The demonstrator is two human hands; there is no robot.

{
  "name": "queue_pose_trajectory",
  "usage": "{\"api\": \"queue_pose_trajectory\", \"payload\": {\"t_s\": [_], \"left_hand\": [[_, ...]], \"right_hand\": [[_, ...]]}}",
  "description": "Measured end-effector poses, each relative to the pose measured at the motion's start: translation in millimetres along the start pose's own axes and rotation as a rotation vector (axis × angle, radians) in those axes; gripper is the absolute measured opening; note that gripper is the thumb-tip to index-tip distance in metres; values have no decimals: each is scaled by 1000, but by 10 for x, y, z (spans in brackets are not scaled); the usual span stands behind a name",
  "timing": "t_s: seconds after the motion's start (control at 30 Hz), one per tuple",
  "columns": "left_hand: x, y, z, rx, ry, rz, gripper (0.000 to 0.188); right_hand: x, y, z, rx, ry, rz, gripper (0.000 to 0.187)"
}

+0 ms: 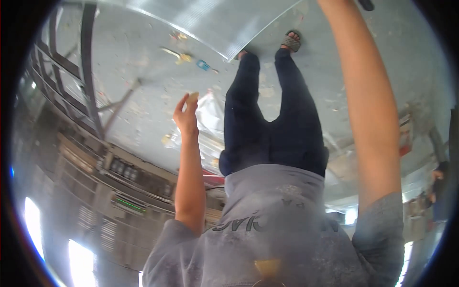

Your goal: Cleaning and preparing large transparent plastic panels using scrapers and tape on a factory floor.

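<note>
My left hand [185, 115] is raised left of my legs, its fingers pinched on a small pale-yellow piece [192, 97] whose kind I cannot make out. My right forearm [368, 95] stretches up along the right side and runs out past the upper edge, so my right hand is out of sight. Ahead of my feet spreads a clear, ribbed plastic sheet [210, 21], one corner pointing toward me. Whether my right hand touches this sheet cannot be seen.
Scraps of yellowish material [182, 58] and a blue piece [202, 65] litter the grey floor [143, 105]. Crumpled clear plastic [209, 112] lies beside my left leg. A dark metal frame [88, 62] stands at left, with machinery [129, 203] behind it.
</note>
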State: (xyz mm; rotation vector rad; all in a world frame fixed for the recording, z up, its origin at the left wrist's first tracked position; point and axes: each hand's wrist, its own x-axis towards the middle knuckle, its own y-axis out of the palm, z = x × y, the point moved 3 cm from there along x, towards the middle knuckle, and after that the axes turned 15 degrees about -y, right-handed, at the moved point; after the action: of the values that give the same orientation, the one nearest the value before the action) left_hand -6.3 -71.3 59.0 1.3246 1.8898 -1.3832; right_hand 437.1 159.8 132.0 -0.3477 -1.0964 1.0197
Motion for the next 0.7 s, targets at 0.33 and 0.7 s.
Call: {"api": "queue_pose_trajectory", "payload": {"t_s": [0.33,0.7], "left_hand": [[-199,398,-1699,204,427,23,28],[-191,1156,-3067,386,896,452,23]], "right_hand": [[-2091,-471,934,755,1235,-384,25],[-2222,472,2153,959,1478,-675,23]]}}
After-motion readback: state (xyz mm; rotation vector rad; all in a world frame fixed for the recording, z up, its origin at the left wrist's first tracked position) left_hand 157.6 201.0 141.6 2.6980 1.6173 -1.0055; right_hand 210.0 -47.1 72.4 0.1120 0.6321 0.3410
